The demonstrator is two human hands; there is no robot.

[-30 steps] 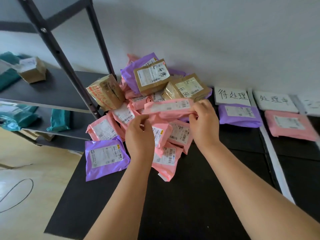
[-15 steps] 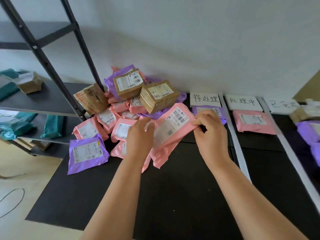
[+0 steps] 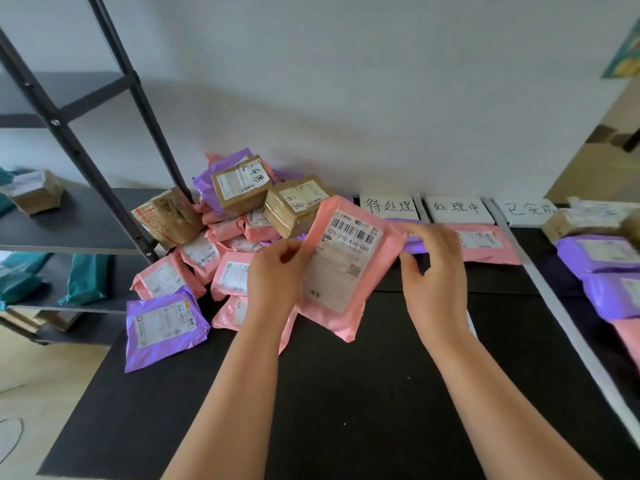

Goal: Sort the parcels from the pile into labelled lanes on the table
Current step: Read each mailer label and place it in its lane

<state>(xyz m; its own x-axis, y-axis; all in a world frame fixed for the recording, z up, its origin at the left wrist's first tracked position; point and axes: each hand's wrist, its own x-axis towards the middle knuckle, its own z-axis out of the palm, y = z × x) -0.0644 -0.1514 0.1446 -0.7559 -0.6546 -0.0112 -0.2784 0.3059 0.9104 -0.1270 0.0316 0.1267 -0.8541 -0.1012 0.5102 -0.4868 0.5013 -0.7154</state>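
Holding a pink parcel clear of the table, label side up, between both hands.

The left hand pinches the parcel's left edge and the right hand pinches its right edge near the far corner. The long axis runs from the far end down toward the person, slightly tilted. The pile lies left of and beyond the grip. The lane labels lie beyond and to the right of it, so the right hand is nearer the lanes. A purple parcel in the first lane is mostly hidden behind the right hand. The third label's last character is partly covered, parcels at far right are cut off by the frame, and the label's small print cannot be read.
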